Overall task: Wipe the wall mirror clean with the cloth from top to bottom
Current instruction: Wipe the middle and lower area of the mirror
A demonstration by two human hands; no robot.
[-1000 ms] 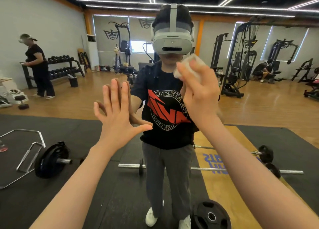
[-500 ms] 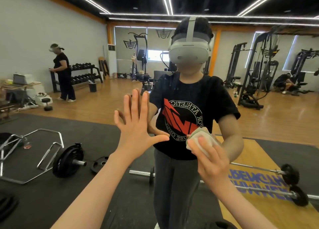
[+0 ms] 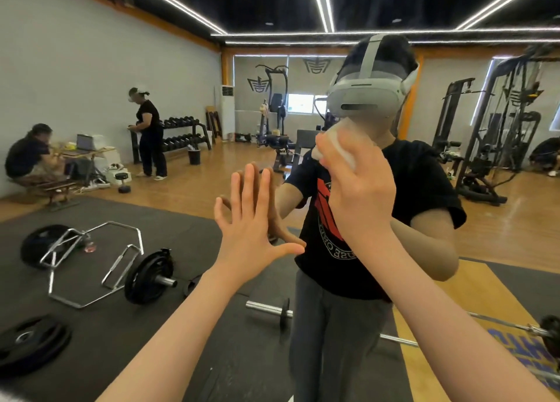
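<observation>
- The left hand [image 3: 253,232] lies flat, fingers straight and spread, against the large wall mirror [image 3: 100,77].
- The right hand [image 3: 360,195] grips a crumpled white cloth [image 3: 339,147], pressed on the glass.

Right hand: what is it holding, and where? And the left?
Right hand presses the bunched white cloth under its fingers. Left hand holds nothing.

A hex bar [image 3: 91,259] lies on the dark mat [image 3: 127,335] beside a loaded barbell [image 3: 150,277]; loose weight plates [image 3: 28,342] rest nearer; a dumbbell rack [image 3: 181,133] stands against the far wall; cable machines [image 3: 500,128] stand at right.
</observation>
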